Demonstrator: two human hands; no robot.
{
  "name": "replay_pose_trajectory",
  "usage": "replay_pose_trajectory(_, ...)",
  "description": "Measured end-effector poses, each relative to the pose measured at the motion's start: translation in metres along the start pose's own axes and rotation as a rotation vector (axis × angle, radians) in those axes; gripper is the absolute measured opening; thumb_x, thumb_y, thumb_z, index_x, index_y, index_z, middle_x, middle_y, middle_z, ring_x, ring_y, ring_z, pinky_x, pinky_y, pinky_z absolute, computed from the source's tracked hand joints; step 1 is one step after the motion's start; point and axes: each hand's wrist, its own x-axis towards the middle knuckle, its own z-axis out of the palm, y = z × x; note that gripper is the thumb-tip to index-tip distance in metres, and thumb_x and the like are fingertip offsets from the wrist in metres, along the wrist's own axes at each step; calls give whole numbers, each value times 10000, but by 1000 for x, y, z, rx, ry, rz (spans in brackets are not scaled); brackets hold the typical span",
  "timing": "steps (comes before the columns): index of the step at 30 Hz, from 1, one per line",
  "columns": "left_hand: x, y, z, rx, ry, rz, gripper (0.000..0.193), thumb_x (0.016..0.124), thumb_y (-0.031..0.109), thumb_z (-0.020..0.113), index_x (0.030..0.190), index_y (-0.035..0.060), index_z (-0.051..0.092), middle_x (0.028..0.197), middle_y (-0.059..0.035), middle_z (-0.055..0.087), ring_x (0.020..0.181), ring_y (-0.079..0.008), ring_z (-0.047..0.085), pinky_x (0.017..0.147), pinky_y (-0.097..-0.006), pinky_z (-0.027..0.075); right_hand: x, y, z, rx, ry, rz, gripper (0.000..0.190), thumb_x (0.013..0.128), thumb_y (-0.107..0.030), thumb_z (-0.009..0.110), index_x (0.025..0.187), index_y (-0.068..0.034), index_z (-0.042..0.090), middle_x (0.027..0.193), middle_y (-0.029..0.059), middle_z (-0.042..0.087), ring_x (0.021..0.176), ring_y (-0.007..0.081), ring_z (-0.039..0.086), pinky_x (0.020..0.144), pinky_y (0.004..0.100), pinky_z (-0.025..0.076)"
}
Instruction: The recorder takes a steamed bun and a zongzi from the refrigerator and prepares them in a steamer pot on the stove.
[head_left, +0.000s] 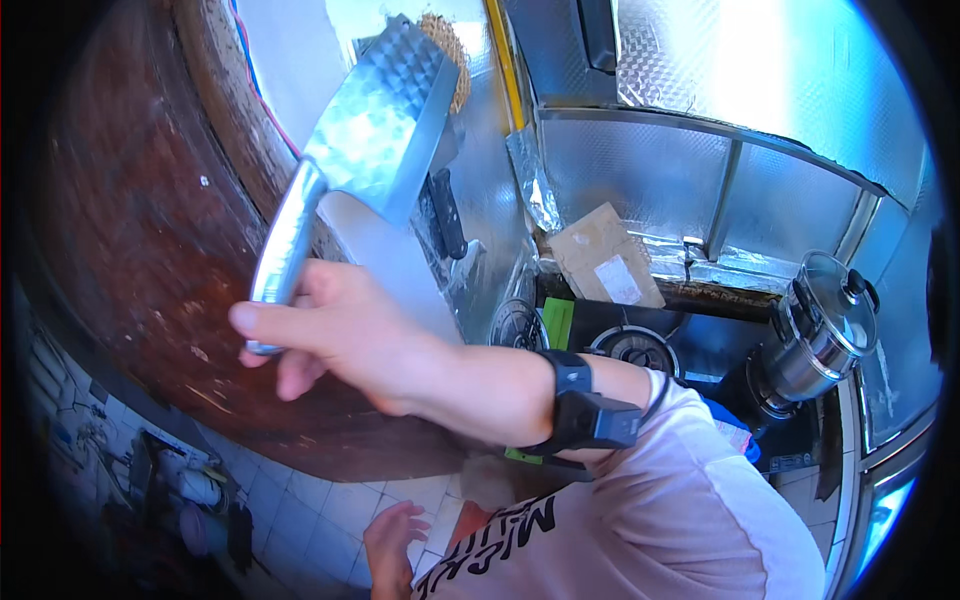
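Note:
My right hand (337, 330) grips the metal handle of a broad cleaver (375, 135). Its dimpled blade points up and away, beside the wall. Just behind the blade's edge is a black-handled knife (446, 214), partly hidden. A woven straw-coloured item (450, 52) shows past the far end of the blade. Below the cleaver handle spreads a worn red-brown wooden surface (165, 247). My left hand (394, 529) hangs low by my shirt, near the tiled floor, with fingers apart and nothing visible in it.
A gas stove (592, 319) stands right of my forearm, with a lidded steel pot (817, 337) at its far end. A cardboard piece (611, 259) leans against the foil-lined wall (637, 165). Several household items, including a purple one (193, 527), lie on the lower-left floor (300, 517).

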Motion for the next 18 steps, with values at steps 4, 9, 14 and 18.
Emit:
replay_pose_trajectory(4, -9, -9, -9, 3, 10, -35, 241, 848, 98, 550, 1025, -66, 562, 911, -163, 616, 689, -218, 601, 575, -290, 463, -24, 16, -53, -140, 77, 96, 367, 792, -232, 677, 981, 28, 501, 818, 133, 625, 567, 139, 594, 519, 233, 501)
replay_pose_trajectory(9, -8, -7, 2, 126, -2, -88, 228, 882, 96, 484, 1045, -54, 541, 932, -152, 612, 721, -195, 596, 594, -289, 469, -46, 26, -136, -232, 279, 133, 262, 830, -190, 635, 1010, -32, 530, 942, 96, 617, 701, 157, 611, 686, 281, 529)
replay_pose_trajectory(14, -4, -8, 11, 85, -18, -112, 235, 882, 99, 487, 1054, -49, 545, 939, -140, 613, 719, -173, 592, 600, -268, 465, -78, 8, -175, -342, 434, 74, 544, 857, -182, 594, 1285, 30, 334, 1087, 168, 582, 888, 209, 619, 784, 298, 510)
replay_pose_trajectory(18, -2, -8, 20, 98, -20, -138, 235, 878, 92, 487, 1055, -49, 551, 941, -147, 613, 711, -167, 596, 597, -261, 469, -130, 16, -236, -742, 541, 138, 495, 831, -184, 613, 1248, 8, 428, 1061, 151, 600, 867, 209, 634, 727, 310, 500)
